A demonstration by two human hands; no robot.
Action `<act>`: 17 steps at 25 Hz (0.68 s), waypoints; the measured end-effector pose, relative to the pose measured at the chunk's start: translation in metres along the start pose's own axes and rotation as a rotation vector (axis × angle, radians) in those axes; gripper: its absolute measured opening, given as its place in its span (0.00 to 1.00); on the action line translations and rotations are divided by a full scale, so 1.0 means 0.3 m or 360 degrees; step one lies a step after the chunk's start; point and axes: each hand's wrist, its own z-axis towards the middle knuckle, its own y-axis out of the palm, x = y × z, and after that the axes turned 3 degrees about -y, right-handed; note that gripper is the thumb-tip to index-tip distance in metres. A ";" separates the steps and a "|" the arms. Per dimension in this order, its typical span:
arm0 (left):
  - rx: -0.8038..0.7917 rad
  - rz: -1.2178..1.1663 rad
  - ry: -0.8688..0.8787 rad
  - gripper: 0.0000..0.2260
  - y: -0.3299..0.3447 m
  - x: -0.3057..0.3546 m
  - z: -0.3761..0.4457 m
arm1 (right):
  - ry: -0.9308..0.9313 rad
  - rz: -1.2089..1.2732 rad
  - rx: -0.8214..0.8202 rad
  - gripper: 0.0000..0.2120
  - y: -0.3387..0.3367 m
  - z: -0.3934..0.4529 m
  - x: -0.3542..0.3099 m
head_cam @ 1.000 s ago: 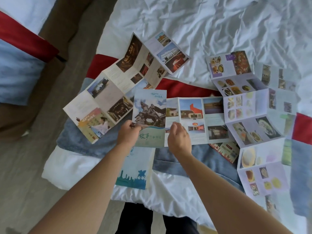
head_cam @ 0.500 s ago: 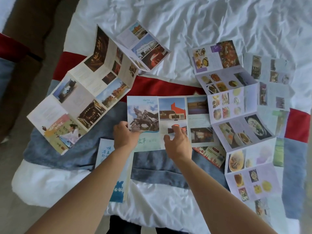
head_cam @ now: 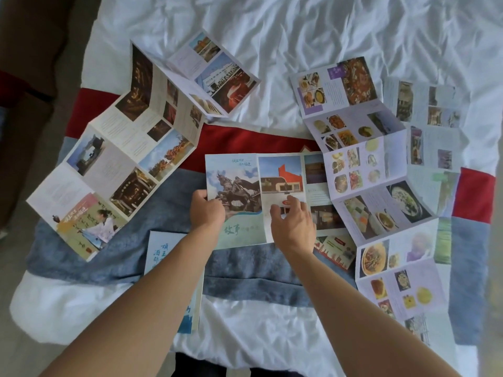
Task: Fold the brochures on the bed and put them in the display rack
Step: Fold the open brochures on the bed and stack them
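I can't read the small print on any brochure. My left forearm hides most of the blue-and-white leaflet [head_cam: 160, 254]. The food brochure [head_cam: 381, 191] overlaps the right edge of the middle brochure [head_cam: 245, 186], and its lowest panels blur toward the frame's bottom right. A red-patterned leaflet [head_cam: 336, 248] shows only a corner. The far-right pages [head_cam: 430, 104] are washed out. The bed [head_cam: 326, 28] is cut off by the frame.

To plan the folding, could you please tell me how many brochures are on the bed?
6: long brochure left; horse-statue brochure centre; folded blue brochure below it; small red brochure beside it; food brochure right; pale brochure far right. Overlaps may hide more.
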 end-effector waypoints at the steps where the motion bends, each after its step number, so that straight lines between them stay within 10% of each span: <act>1: 0.0044 0.0021 0.0024 0.12 -0.014 0.003 0.006 | 0.0000 0.0008 -0.0016 0.25 0.000 0.000 -0.004; 11: 0.0397 -0.0063 -0.0026 0.18 -0.305 -0.037 0.112 | -0.0081 0.0183 -0.0354 0.23 0.081 -0.070 -0.151; 17: 0.0189 -0.0037 0.0068 0.16 -0.356 -0.072 0.151 | -0.0205 0.0361 -0.0690 0.20 0.111 -0.107 -0.236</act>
